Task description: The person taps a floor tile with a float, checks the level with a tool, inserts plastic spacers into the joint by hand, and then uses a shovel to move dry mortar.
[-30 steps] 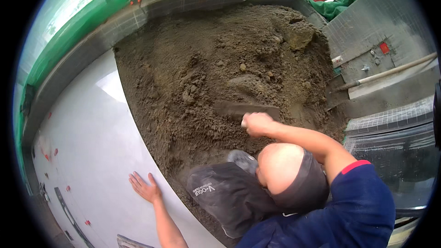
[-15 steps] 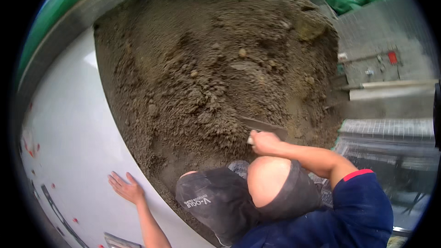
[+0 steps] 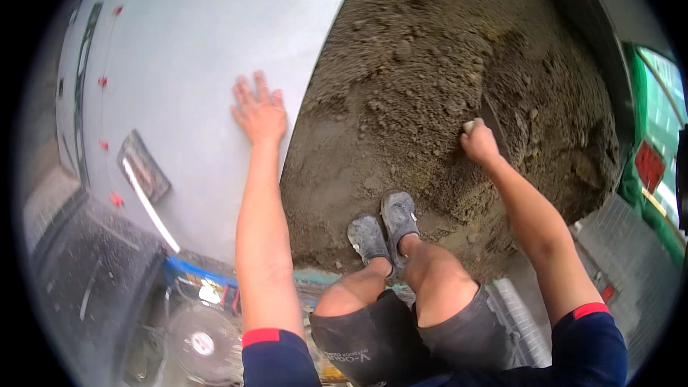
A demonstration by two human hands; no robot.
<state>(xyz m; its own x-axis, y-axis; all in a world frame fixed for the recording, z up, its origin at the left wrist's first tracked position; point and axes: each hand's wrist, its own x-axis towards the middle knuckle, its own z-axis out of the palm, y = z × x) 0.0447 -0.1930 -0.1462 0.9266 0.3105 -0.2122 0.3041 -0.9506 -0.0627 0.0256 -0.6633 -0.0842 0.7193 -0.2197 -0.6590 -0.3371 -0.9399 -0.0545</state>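
Note:
My left hand (image 3: 259,111) rests palm down on a large glossy pale slab (image 3: 193,64), its fingers spread close to the slab's edge. Beside that edge lies a wide bed of grey-brown mortar (image 3: 401,79), crumbly and uneven. Out over the mortar on the right, my right hand (image 3: 480,142) is closed around the handle of a trowel (image 3: 493,116). The trowel's dark blade reaches up past my fist, low at the mortar surface; I cannot make out exactly where it touches.
On the slab sits a grey rectangular pad (image 3: 143,165) with a white stick beside it. Small red clips (image 3: 102,82) line the slab's far left joint. My grey clogs (image 3: 398,213) stand on the mortar. Lower left is a round disc (image 3: 204,344); green netting (image 3: 634,165) hangs at right.
My view has swung round, so slab and mortar appear turned and my feet now show. The left hand remains flat on the slab; the right still grips the trowel, arm more outstretched.

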